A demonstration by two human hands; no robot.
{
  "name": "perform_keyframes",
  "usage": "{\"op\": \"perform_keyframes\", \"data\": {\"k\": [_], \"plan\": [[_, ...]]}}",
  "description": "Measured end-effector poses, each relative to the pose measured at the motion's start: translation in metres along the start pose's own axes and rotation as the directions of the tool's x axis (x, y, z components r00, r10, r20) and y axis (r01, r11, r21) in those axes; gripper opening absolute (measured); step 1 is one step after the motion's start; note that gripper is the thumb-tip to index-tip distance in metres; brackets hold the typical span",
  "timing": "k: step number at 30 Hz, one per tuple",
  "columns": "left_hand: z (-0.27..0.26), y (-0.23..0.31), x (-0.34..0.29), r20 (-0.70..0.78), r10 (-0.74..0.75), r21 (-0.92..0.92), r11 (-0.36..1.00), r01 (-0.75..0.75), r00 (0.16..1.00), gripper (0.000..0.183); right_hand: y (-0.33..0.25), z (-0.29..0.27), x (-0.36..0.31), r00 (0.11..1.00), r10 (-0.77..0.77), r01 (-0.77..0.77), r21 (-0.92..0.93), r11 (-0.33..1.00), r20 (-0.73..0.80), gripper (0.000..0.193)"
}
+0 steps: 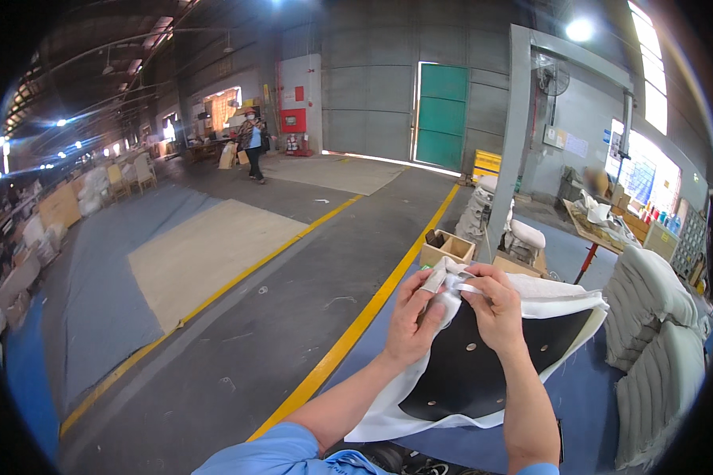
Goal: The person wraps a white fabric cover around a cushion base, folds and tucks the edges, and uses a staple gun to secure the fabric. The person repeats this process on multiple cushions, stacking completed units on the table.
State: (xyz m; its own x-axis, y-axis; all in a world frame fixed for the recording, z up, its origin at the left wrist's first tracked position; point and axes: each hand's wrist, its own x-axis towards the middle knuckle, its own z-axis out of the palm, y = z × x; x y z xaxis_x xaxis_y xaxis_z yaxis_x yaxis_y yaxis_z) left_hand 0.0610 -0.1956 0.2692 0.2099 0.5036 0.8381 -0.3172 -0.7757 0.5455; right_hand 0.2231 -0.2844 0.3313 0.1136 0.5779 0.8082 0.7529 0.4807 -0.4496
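Note:
A black panel [459, 380] with several small round holes lies on a blue surface, with loose white fabric [376, 419] spread around its edges. At the panel's far left corner, my left hand [413, 323] is closed on a gathered, folded part of this fabric. Close beside it, my right hand [495, 310] pinches a thin white strip of the cloth between thumb and fingers. Both forearms reach in over the panel from the lower edge. The fingers hide part of the bunched corner, and I cannot tell whether anything else is in them.
A divided wooden box [448, 248] stands just beyond my hands. Stacked grey cushions [657, 309] rise at the right. Farther right is a cluttered worktable [602, 229]. A grey post [505, 158] stands behind the box. Another person [253, 142] is on the far floor.

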Motion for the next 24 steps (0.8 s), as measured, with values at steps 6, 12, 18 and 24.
{"op": "perform_keyframes", "data": {"k": [6, 12, 18, 24], "plan": [[-0.002, -0.01, 0.005, -0.001, -0.113, -0.124, 0.986, 0.112, 0.994, 0.015, -0.007, 0.001, 0.006, 0.998, -0.044, 0.051, -0.207, 0.977, 0.035, 0.022], [0.004, -0.012, 0.009, -0.042, -0.018, -0.066, 0.998, 0.015, 0.999, 0.02, -0.003, 0.005, 0.01, 0.996, -0.092, 0.092, -0.26, 0.961, 0.012, 0.023], [-0.002, -0.012, 0.016, 0.057, 0.015, -0.075, 0.997, -0.011, 0.998, 0.02, -0.004, -0.002, 0.011, 0.997, -0.077, 0.078, -0.29, 0.954, 0.015, 0.022], [0.001, -0.014, 0.016, 0.094, -0.075, -0.194, 0.977, 0.092, 0.993, 0.013, 0.003, -0.001, 0.013, 0.998, -0.057, 0.054, -0.254, 0.966, -0.008, 0.019]]}}
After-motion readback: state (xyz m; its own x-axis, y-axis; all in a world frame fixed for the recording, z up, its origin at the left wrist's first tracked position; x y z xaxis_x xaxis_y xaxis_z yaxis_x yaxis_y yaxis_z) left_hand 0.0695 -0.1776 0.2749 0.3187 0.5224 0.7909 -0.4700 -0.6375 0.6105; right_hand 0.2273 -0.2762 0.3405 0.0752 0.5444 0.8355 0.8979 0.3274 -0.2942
